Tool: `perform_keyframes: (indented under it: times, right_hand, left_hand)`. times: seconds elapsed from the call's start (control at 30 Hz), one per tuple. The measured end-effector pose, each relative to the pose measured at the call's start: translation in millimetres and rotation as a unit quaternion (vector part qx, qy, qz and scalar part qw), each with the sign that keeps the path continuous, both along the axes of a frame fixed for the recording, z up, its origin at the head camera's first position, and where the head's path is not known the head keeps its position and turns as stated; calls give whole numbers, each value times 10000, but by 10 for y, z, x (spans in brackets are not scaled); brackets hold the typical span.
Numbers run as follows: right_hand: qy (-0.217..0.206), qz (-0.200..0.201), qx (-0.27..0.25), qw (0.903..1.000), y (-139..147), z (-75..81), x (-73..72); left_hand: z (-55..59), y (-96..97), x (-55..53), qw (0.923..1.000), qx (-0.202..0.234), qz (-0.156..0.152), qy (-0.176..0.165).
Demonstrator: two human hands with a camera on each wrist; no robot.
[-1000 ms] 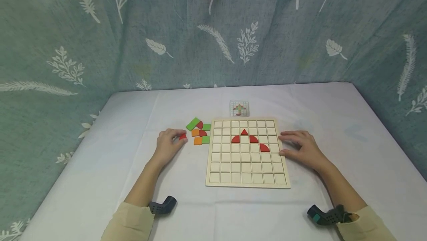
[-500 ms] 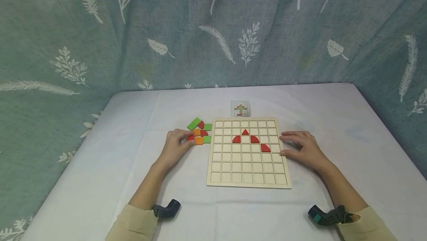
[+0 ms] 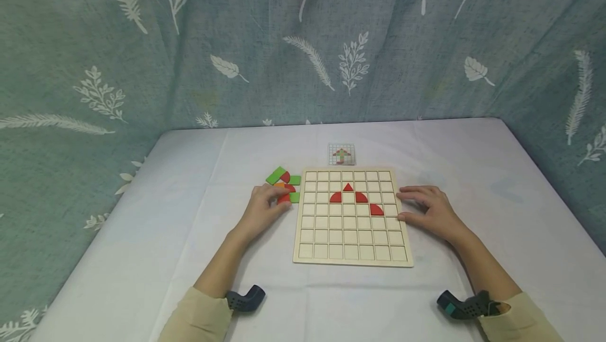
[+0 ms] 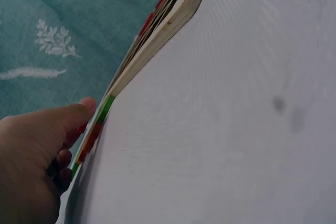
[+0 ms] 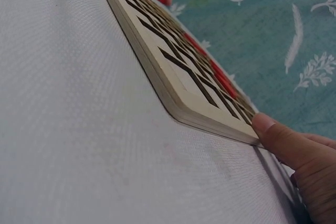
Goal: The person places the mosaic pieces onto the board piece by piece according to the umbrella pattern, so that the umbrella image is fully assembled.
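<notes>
On the white tabletop [image 3: 352, 302], head view: left hand [image 3: 262, 210] pinches red piece [image 3: 284, 199] at loose coloured pieces [image 3: 275, 175], left of grid board [image 3: 351, 252]; right hand [image 3: 432, 210] spread, at board's right edge. Card [image 3: 341, 154] with printed pattern beyond board. Left wrist view: red piece mostly hidden by thumb. Right wrist view: right thumb touches board rim.

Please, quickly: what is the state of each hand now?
Left hand: closed, pinching a red piece.
Right hand: open, touching the board at its right edge.
</notes>
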State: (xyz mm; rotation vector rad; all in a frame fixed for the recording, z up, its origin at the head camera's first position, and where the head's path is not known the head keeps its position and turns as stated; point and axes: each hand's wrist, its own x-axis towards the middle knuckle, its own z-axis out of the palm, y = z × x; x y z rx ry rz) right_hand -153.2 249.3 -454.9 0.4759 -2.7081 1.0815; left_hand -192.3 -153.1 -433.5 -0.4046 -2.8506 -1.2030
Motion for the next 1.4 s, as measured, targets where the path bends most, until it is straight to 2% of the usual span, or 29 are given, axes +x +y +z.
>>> perform_keyframes:
  times: [0.3, 0.57, 1.07, 1.4]
  right_hand:
    - [-24, -21, -29, 10000, -3, -8, -6]
    - [17, -8, -17, 10000, 8, -22, -15]
    - [17, 23, -32, 10000, 10, -18, -10]
    - [-62, -31, 47, 10000, -4, 4, -6]
  left_hand:
    - [-21, 138, 23, 9993, 176, -313, 72]
    - [-34, 285, 42, 9964, 102, -730, 423]
    - [-1, 519, 105, 9945, 11, -1014, 276]
    - [-33, 637, 97, 9932, -226, -1108, 294]
